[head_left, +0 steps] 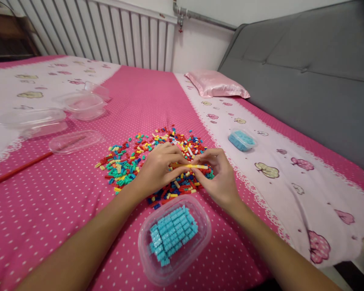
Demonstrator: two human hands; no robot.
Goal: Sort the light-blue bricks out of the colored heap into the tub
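Above a heap of small mixed-colour building blocks [121, 169], my left hand [162, 165] and my right hand [216, 178] meet at a thin yellow strip of joined blocks [197, 166]. The left fingers pinch its left end, partly covering it. My right thumb and fingertips close on the strip near its middle, and its right end shows inside that hand. Just below the hands, a clear plastic container [145, 258] holds joined light-blue blocks [174, 230] in rows.
Another clear container with blue blocks [242, 140] sits to the right. Empty clear containers [33, 119] and a lid [75, 141] lie at left, the lid beside a red stick [21, 169]. A pink pillow [215, 84] rests near the grey headboard [297, 81].
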